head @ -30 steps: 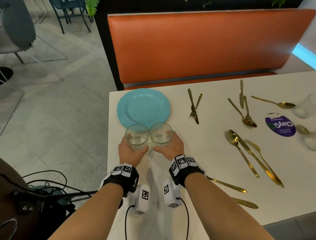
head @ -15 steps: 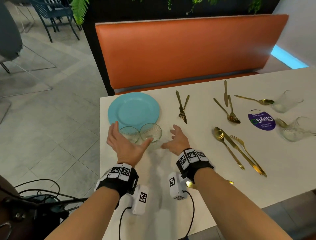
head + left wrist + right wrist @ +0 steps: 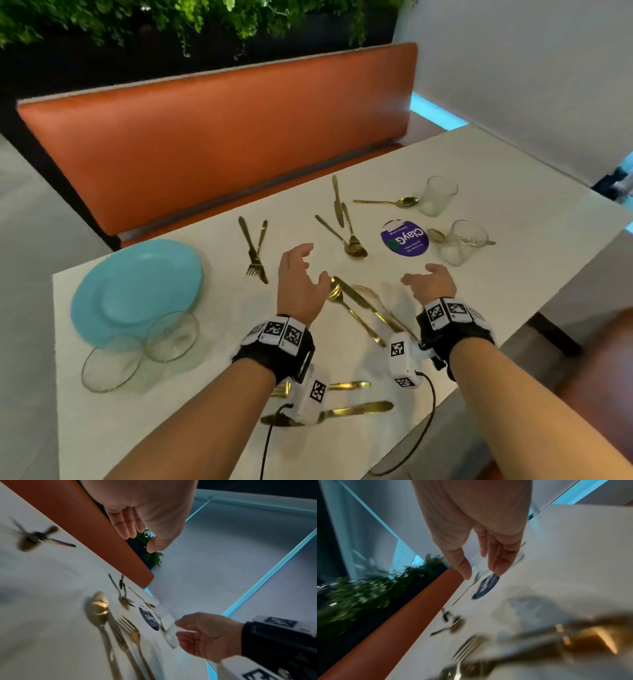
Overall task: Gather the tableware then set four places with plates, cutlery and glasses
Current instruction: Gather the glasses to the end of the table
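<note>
**Both hands reach empty for the two far glasses**

The gathering step looks half done. Two clear textured glasses (image 3: 140, 349) stand side by side, touching the near rim of the round turquoise plate (image 3: 137, 284) at the left end of the white table (image 3: 513, 205). Taking the round purple sticker (image 3: 405, 241) as landmark: two more clear glasses remain on its far right, one (image 3: 439, 195) beyond it and one (image 3: 464, 241) just beside it, with a gold spoon behind that one.

The left hand (image 3: 299, 284) hovers on the near left of the sticker, fingers apart and loosely bent, holding nothing. The right hand (image 3: 432, 282) hovers just on the near side of the sticker, fingers likewise apart and empty. In the left wrist view the right hand's fingers (image 3: 181, 622) appear close to the nearer glass, though contact cannot be confirmed.

Gold cutlery lies scattered around the sticker: a spoon, knife and fork (image 3: 363, 308) below and between the hands, further pairs to the left.

The next move probably calls for each hand to close round one glass, low on the wall, clearing the spoon leaning at the nearer one.
</note>
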`<action>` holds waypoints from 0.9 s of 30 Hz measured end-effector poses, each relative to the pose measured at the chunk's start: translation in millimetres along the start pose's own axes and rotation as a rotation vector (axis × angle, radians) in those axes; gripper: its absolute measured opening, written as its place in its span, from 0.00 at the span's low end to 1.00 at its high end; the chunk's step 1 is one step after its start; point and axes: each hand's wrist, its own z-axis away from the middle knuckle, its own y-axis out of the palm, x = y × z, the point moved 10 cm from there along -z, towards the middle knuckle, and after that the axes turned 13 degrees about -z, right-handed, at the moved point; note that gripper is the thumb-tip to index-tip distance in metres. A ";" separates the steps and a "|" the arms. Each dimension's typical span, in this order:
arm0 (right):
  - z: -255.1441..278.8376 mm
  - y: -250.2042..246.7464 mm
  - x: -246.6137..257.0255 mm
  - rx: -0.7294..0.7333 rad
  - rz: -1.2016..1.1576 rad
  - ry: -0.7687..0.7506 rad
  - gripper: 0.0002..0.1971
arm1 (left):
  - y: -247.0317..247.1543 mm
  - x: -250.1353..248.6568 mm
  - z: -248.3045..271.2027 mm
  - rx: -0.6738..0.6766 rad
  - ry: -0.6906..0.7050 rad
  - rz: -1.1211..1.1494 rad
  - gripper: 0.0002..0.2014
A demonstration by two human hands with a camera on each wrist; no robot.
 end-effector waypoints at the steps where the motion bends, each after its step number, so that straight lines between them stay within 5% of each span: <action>1: -14.6 -15.3 -1.2 -0.036 0.000 0.013 0.33 | 15.0 -10.7 -11.2 0.031 0.002 0.001 0.26; 12: -133.6 -79.6 1.8 -0.145 -0.068 -0.003 0.45 | 181.4 -84.7 -136.6 0.298 -0.048 -0.098 0.31; 22: -159.0 -73.5 16.0 -0.100 -0.062 -0.249 0.40 | 284.6 -131.0 -203.2 0.414 0.031 -0.188 0.34; 27: -170.2 -80.4 12.8 -0.094 -0.015 -0.234 0.36 | 314.0 -146.3 -223.0 0.427 0.012 -0.199 0.49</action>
